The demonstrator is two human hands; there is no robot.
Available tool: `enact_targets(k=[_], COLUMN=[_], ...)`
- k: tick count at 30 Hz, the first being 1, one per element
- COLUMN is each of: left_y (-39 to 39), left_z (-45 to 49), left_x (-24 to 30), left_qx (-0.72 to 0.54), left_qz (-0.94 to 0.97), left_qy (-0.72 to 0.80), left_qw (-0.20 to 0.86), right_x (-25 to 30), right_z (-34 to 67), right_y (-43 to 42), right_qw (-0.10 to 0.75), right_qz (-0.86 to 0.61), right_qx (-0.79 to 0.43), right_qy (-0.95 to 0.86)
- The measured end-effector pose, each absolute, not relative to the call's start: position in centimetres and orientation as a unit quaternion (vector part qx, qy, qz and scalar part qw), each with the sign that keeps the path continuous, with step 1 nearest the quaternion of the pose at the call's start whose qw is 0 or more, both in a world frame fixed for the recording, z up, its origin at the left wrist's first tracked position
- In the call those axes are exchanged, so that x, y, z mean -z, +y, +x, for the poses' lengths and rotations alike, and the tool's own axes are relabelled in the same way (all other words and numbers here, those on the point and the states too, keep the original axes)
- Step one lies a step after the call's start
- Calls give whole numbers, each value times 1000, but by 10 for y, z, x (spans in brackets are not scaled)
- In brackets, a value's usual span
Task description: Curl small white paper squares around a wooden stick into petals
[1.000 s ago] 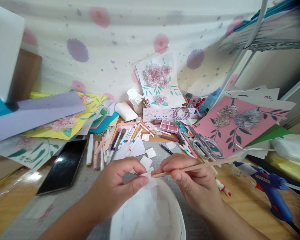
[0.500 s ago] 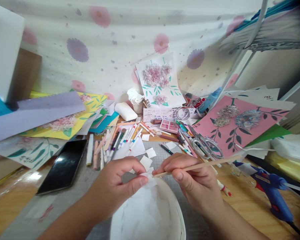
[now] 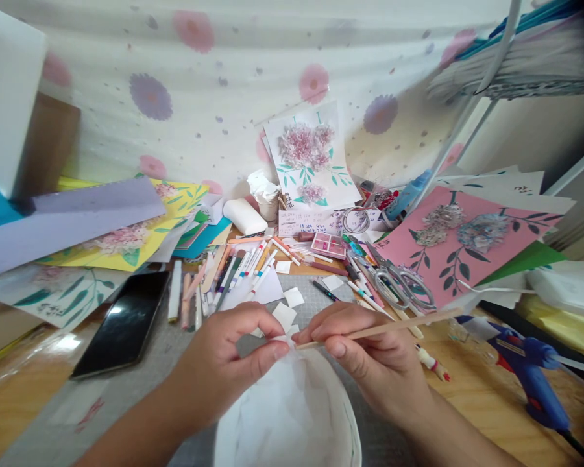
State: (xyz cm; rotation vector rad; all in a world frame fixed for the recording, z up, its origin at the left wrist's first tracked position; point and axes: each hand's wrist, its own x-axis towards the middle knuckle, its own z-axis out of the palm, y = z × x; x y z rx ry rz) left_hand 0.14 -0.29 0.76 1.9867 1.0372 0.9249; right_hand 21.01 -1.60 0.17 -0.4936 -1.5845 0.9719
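Observation:
Between the thumb and forefinger of my left hand (image 3: 246,347) is pinched a small piece of thin white paper (image 3: 291,342), mostly covered by the fingertips. My right hand (image 3: 370,350) grips a thin wooden stick (image 3: 389,326), which slants up to the right. The stick's near tip touches the paper, and the right fingertips press close to it. Both hands meet above the far rim of a white bowl (image 3: 292,415). Pale, thin pieces appear to lie inside the bowl. Small white paper squares (image 3: 285,316) rest on the grey mat just beyond my fingers.
Left stands a black phone (image 3: 121,324). Markers (image 3: 243,272), scissors (image 3: 401,285) and a pink palette (image 3: 328,245) crowd the back. A blue glue gun (image 3: 530,363) lies right. Flower pictures on pink card (image 3: 481,259) and yellow card (image 3: 141,240) flank the mat.
My right fingers have moved slightly left and closer to my left fingertips. The white paper, spread out before, is now bunched around the stick's tip.

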Motion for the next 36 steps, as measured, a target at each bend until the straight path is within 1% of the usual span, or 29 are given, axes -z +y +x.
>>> enact_targets(k=[4, 7, 10, 14, 18, 23, 27, 36], left_y=[-3, -4, -5, -7, -8, -8, -8, -7], left_z=[1, 1, 1, 1, 1, 2, 0, -4], left_x=[-5, -3, -4, -7, -10, -11, -13, -14], left_qx=[-356, -378, -402, -384, -385, -390, -391, -365], left_qz=[783, 796, 826, 860, 859, 862, 864, 861], left_qy=[398, 378, 330, 302, 304, 287, 276, 296], left_qw=[320, 285, 215, 148, 148, 148, 154, 193], right_x=[-4, -4, -2, 2, 5, 5, 4, 0], right_z=[209, 209, 209, 207, 204, 204, 206, 215], right_y=[-16, -16, -15, -14, -13, -12, -10, 2], right_qw=[576, 577, 582, 582, 567, 561, 571, 607], right_qz=[-206, -208, -212, -219, -212, -217, -229, -299], right_qx=[-368, -359, -382, -459, -529, -555, -548, -487], right_qy=[-700, -703, -686, -634, -595, -575, -567, -552])
